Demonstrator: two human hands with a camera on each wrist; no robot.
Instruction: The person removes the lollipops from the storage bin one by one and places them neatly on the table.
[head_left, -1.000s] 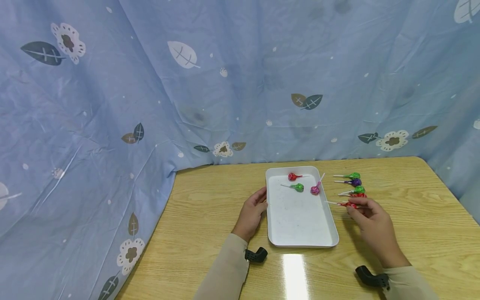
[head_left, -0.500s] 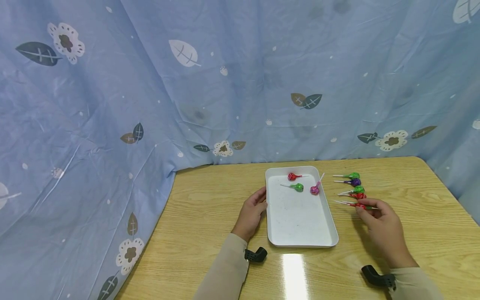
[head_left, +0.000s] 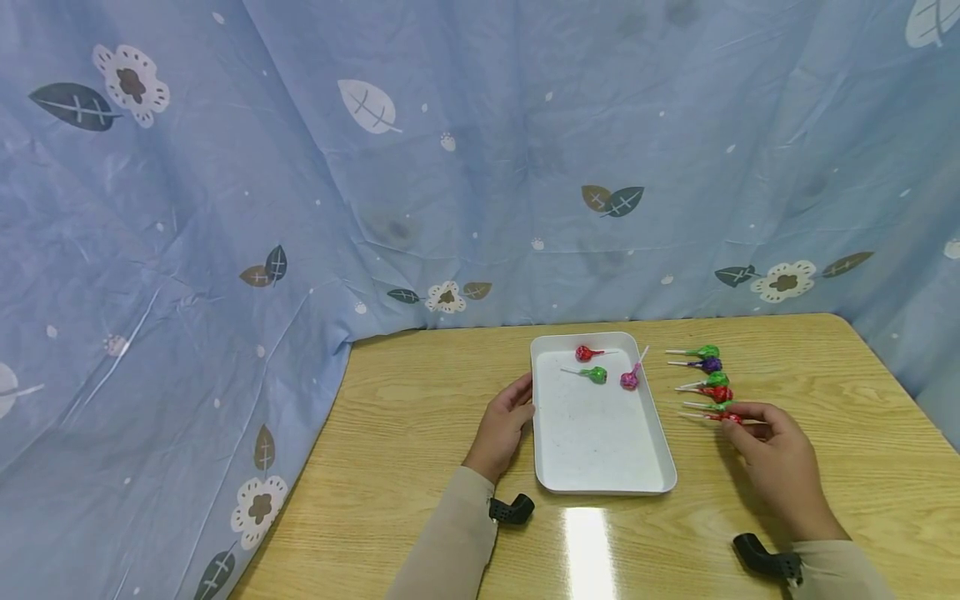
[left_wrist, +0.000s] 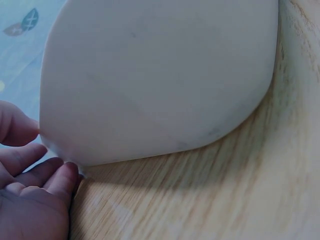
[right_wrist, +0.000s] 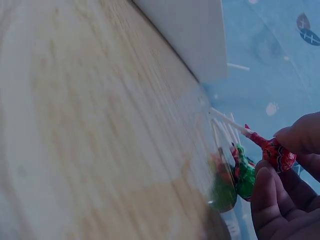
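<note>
My right hand (head_left: pixel 776 450) pinches a red-wrapped lollipop (right_wrist: pixel 274 151) by its candy head between thumb and fingers. Its white stick points left, toward the tray. Just behind it lies a green lollipop (right_wrist: pixel 245 175), part of a column of several red, green and purple lollipops on the table. On the other side, my left hand (head_left: pixel 504 427) grips the left wall of a white tray (head_left: pixel 600 489), thumb at the rim and fingers outside. Inside the tray are a red lollipop (head_left: pixel 583 354), a green one (head_left: pixel 597 375) and a pink one (head_left: pixel 629 381), whose stick leans over the right rim.
A wooden table (head_left: pixel 405 400) carries everything. Behind it and along its left side hangs a blue curtain (head_left: pixel 480 167) with leaf and flower prints. Among the lollipops right of the tray, a purple one (head_left: pixel 711 364) lies near the back.
My right hand has moved right, away from the tray's edge, bringing the red lollipop to the near end of the column. The left hand and tray have stayed in place.
</note>
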